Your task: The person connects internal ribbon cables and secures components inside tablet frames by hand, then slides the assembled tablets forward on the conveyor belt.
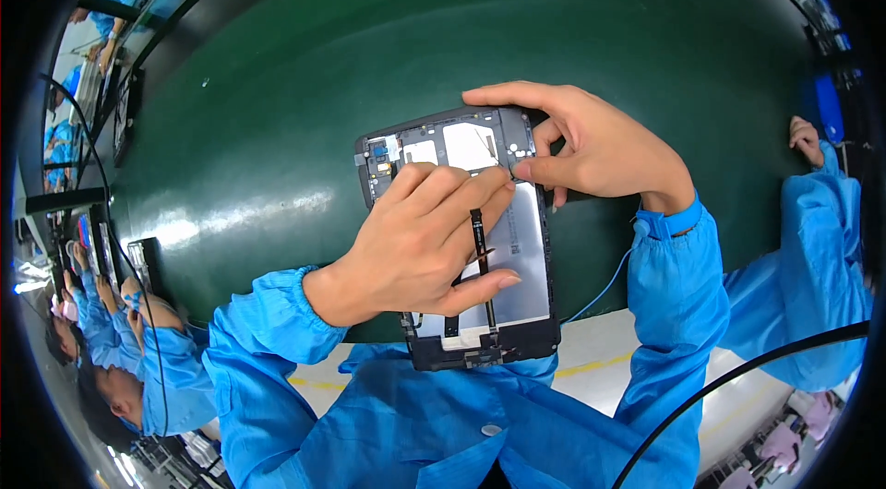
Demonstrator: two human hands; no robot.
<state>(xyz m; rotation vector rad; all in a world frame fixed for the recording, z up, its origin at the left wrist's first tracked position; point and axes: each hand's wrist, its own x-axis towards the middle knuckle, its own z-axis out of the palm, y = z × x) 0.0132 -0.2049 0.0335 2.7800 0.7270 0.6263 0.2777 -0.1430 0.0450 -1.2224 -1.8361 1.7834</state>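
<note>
An opened tablet (531,268), its inside showing, leans over the table's near edge with its long sides running away from me. Bare silver metal, a black ribbon cable (479,231) and small circuit parts show in its black frame. My left hand (406,240) lies across it, fingers bent together and fingertips near its upper right side, thumb stretched apart. A thin, dark, pointed thing (482,256) shows beside that hand; what it is I cannot make out. My right hand (600,143) grips the upper right edge, thumb on top close to the left fingertips.
The green tabletop (369,46) stretches ahead. A blue cord (604,286) runs from the band on my right wrist. A black cable (738,369) arcs at lower right. Co-workers in blue sit left, and a co-worker's sleeve (812,221) is at right.
</note>
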